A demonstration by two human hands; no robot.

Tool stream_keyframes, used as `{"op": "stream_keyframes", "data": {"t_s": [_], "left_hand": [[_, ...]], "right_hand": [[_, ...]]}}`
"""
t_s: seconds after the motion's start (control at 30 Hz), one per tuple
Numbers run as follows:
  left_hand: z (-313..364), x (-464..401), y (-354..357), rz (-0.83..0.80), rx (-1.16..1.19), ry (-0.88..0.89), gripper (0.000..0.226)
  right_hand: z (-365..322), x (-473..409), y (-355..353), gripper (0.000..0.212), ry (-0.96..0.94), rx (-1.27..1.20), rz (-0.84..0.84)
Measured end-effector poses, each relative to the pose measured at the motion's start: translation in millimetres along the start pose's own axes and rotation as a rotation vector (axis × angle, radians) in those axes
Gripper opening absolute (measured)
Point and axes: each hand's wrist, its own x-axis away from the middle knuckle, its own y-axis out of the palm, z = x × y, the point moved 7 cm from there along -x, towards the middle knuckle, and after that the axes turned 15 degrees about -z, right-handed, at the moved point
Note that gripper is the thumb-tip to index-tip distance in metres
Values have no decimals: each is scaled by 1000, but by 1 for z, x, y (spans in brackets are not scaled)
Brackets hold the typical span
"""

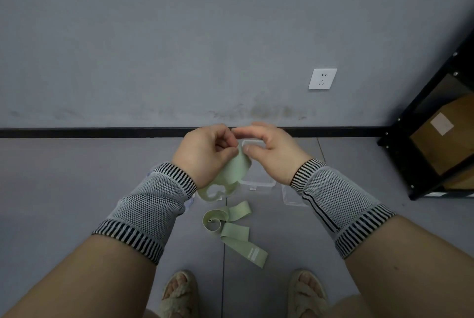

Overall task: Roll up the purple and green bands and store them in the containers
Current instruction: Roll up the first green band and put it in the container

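The left hand and the right hand meet above a clear, lidless rectangular plastic container standing on the grey floor, and both pinch the top end of a pale green, flat elastic band between curled fingers and thumbs. From that grip the band hangs down past the container's left side and bends in a loop near the left wrist. Nearer the person than the container, a second stretch of pale green band lies on the floor in loose curls with a printed label near its end; whether it is joined to the held piece cannot be told. Just right of the container lies a clear flat plastic lid, partly hidden by the right wrist. Both wrists wear grey knitted wrist sleeves with black-and-white striped cuffs. Beyond the container, a white wall socket sits on the grey wall.
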Motion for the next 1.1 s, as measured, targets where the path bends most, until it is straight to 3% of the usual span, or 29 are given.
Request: {"op": "stream_keyframes", "data": {"t_s": [0.2, 0.4, 0.7, 1.1], "left_hand": [[-3, 2, -5, 52, 63, 21, 30], [-7, 2, -6, 61, 86, 3, 25], [-15, 1, -1, -53, 90, 7, 27], [-27, 1, -14, 82, -22, -115, 18]], "right_hand": [[-16, 1, 7, 27, -96, 171, 31], [-10, 1, 3, 7, -38, 224, 117], [-9, 9, -16, 12, 3, 217, 289], [3, 18, -29, 11, 57, 222, 426]]}}
